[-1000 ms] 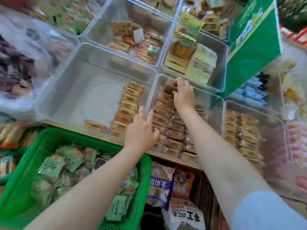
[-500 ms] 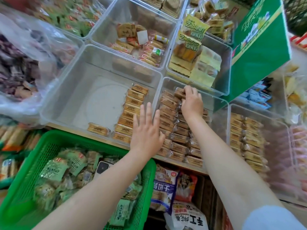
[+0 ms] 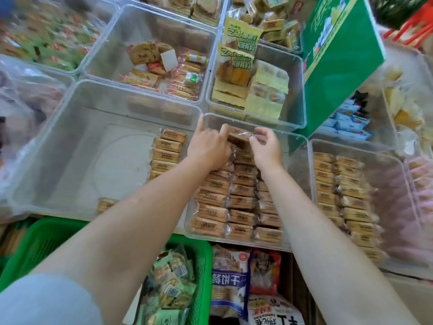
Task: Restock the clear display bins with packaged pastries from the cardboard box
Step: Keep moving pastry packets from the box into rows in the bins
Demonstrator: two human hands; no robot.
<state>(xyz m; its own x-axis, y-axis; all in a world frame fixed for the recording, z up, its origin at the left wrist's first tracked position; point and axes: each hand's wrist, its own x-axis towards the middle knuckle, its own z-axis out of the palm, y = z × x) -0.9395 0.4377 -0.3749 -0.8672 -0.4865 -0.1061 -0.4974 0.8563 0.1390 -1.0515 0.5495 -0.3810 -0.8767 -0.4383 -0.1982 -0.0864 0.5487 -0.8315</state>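
Below bins — bag (image 3: 230, 285) lettered 餐饼干

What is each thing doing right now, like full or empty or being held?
left hand: fingers spread, resting on the pastries
right hand: pinching the top pastry packet
middle bin: nearly full, packets in rows
big left bin: mostly bare, one row of packets
right bin: partly filled
green basket: holds green packets
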